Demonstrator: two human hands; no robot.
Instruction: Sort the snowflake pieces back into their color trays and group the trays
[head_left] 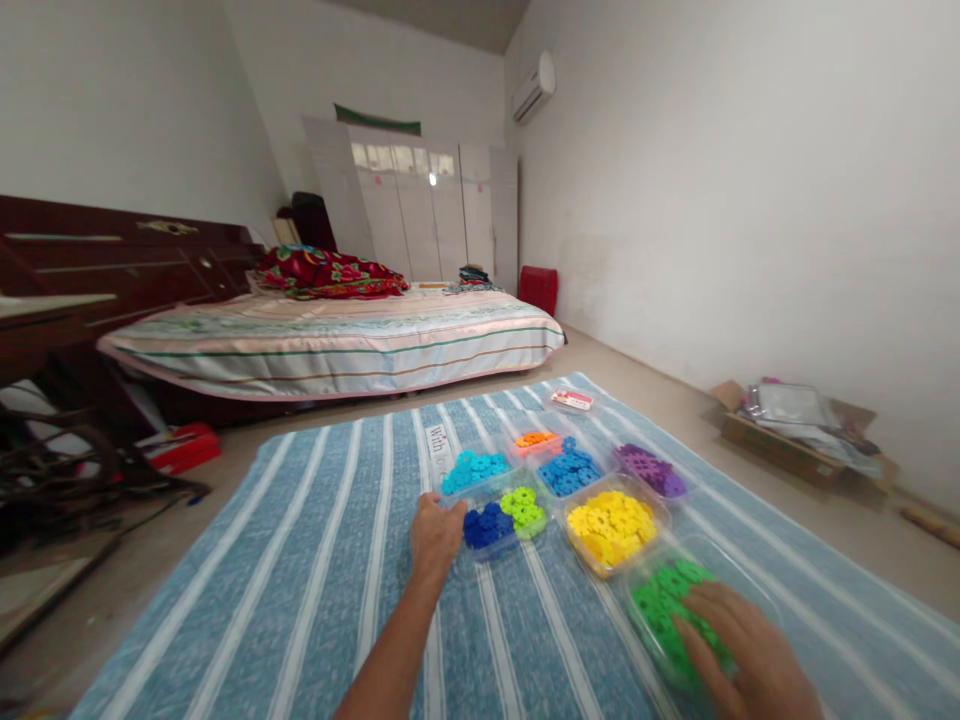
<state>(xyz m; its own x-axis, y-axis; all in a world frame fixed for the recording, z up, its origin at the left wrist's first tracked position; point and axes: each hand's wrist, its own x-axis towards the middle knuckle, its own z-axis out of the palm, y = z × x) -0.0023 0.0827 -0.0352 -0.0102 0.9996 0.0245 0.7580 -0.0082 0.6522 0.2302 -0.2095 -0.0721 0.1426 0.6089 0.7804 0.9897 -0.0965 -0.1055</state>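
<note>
My left hand (436,530) has its fingers closed on the left edge of a clear plastic container (491,552). Inside that container lie dark blue snowflake discs (487,525) and lime green ones (523,512). At the lower right, my right hand (750,650), slightly blurred, reaches over a clear tub (739,565) of green snowflake discs (667,600). Its thumb and fingers are apart, their tips at the green discs. Between the hands stands a tub of yellow discs (611,525). Light blue discs (474,470) sit just beyond my left hand.
Farther back on the striped blue cloth (300,560) are containers of medium blue (568,468), orange (536,440) and purple discs (651,470), plus a small box with a red and white label (572,399). A bed (337,350) stands behind; a cardboard box (795,440) sits at right.
</note>
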